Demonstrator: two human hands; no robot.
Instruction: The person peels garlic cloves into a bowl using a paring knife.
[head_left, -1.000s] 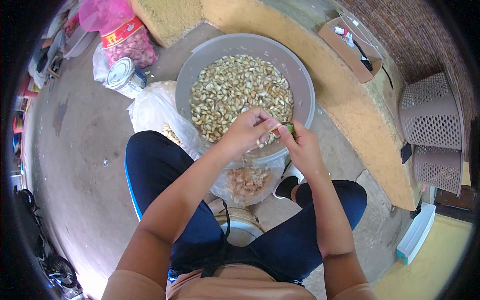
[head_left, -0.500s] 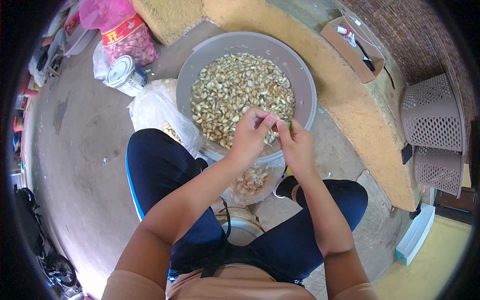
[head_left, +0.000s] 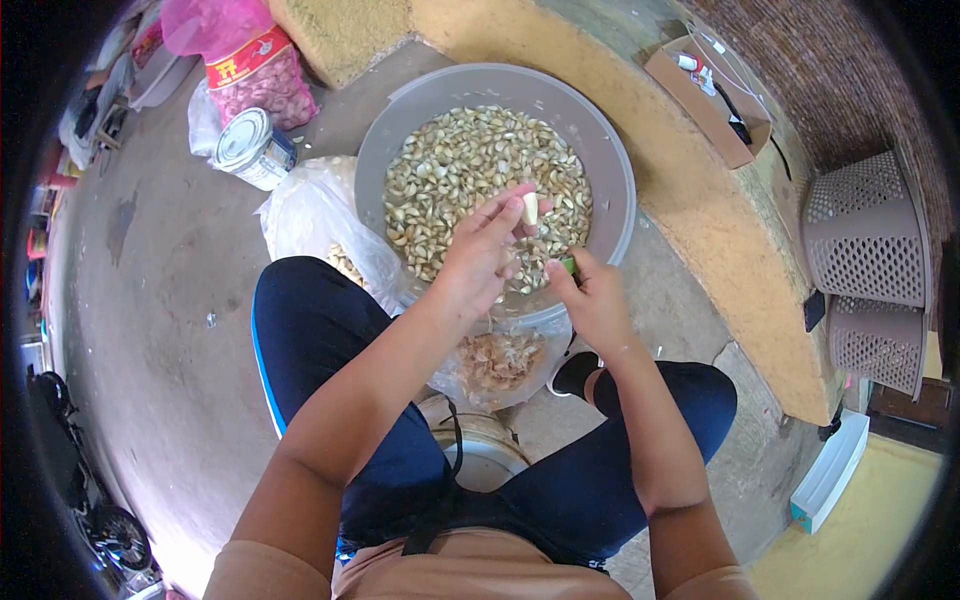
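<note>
My left hand [head_left: 482,245] is above the big grey tub [head_left: 372,170], pinching a pale garlic clove [head_left: 530,208] between thumb and finger. Many garlic cloves [head_left: 480,150] fill the tub, seemingly in water. Over the tub's near right rim, my right hand [head_left: 598,300] is closed on a small green tool [head_left: 570,266]; most of it is hidden by the fingers. Below both hands, a clear plastic bag [head_left: 500,365] of papery garlic skins hangs at the tub's near side. A white plastic bag [head_left: 325,215] with peeled cloves stands left of the tub.
A metal can [head_left: 255,150] and a pink net sack [head_left: 262,85] of garlic stand at the upper left. Along the right runs a yellow ledge [head_left: 700,210] carrying an open cardboard box [head_left: 700,110]. Perforated grey-brown plastic chairs or baskets [head_left: 865,240] are farther right.
My hands, close together before, have moved apart. The left has shifted slightly left and now shows the pale clove; the right has come a little nearer to me with the green tool.
</note>
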